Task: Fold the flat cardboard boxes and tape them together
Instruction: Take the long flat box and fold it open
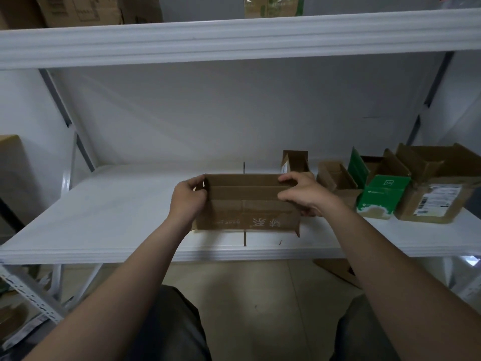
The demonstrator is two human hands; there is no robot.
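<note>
The box [247,212] sat on the shelf [104,217]. The left hand [187,199] had its grip clamped on the 9 o'clock end, and the right hand [304,194] on the 3 o'clock end. Released early, the flaps [244,191] could spring open; an uneven squeeze might skew it.

White shelving [109,214], tiled floor [260,295]

Cardboard box [247,201] lettering — blurred, illegible
</note>
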